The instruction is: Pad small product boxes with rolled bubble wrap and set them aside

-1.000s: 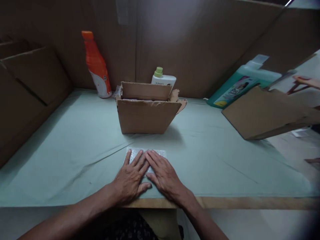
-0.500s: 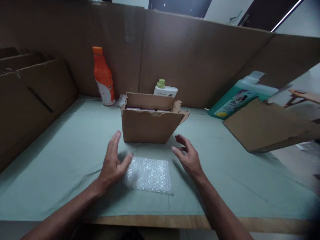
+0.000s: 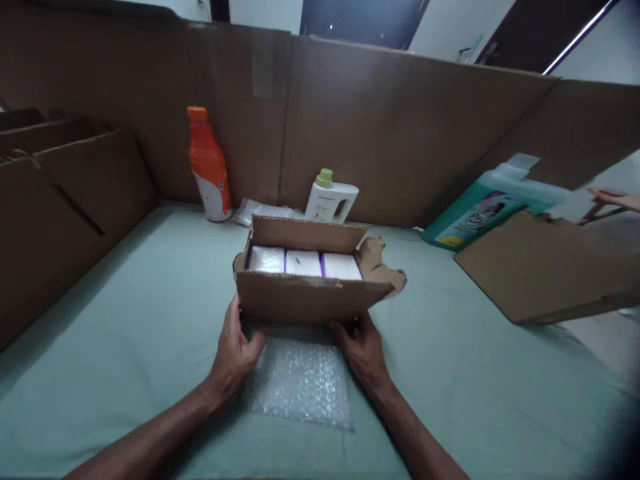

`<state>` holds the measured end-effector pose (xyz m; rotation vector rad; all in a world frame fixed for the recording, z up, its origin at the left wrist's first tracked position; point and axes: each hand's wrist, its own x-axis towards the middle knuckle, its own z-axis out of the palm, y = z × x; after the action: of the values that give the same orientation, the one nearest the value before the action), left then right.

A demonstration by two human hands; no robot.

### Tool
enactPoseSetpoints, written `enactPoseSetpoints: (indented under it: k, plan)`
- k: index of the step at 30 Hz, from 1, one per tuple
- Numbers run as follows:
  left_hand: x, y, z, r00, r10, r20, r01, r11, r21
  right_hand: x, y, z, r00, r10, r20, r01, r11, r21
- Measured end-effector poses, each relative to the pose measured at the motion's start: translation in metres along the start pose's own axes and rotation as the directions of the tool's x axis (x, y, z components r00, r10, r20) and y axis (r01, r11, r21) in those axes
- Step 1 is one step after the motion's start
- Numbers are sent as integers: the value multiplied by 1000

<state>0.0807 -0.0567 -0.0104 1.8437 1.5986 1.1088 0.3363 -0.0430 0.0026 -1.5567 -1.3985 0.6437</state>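
An open cardboard box (image 3: 300,300) stands in front of me, with torn flaps at its right end. Three white packs with purple edges (image 3: 303,263) sit side by side inside it. My left hand (image 3: 235,353) grips the box's lower left corner, fingers along its side and thumb at the front. At the lower right corner my right hand (image 3: 364,350) holds it, its fingertips partly hidden behind the box. Just below the box, between my wrists, a sheet of bubble wrap (image 3: 303,383) lies flat on the green cloth (image 3: 150,393).
Behind stand an orange bottle (image 3: 209,170) and a white jug with a green cap (image 3: 327,200), with more bubble wrap (image 3: 265,212) between them. A teal jug (image 3: 480,207) leans at the right behind a cardboard piece (image 3: 540,273). Cardboard walls (image 3: 380,120) enclose the back; cartons (image 3: 95,173) stand left.
Both hands have closed in on the box's lower corners and taken hold. The box has come nearer to me, and the white packs inside now show clearly. The view has shifted slightly.
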Motion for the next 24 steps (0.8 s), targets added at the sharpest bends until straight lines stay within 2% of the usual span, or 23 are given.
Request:
enactPoseSetpoints:
  k: [2,3,6,9,15,20,22,24]
  plan:
    - [-11,0,4,993,-110,-50,105,990,-98,-10,3,-4,1000,0,-27,0,1000,1]
    - [-15,0,5,990,-126,-70,117,986,-118,-13,6,-6,999,-7,-40,7,1000,-4]
    - [-20,-5,9,994,-35,-108,27,997,-69,-15,13,-9,997,-44,-65,42,999,-33]
    - [-18,-9,10,997,30,-70,-31,999,-13,-13,18,-10,997,-39,-61,33,996,-85]
    - [-9,-6,7,994,-41,-99,33,996,-85,-8,13,-8,999,0,-53,-4,997,-76]
    - [6,4,-1,987,-162,-17,153,959,-238,-2,10,-2,999,30,-29,-32,995,-90]
    - [13,2,-7,985,-167,30,169,945,-279,-1,12,-5,1000,-9,3,10,992,-127]
    - [17,-3,-18,988,-143,57,153,950,-273,-4,16,-12,995,-98,7,98,975,-201]
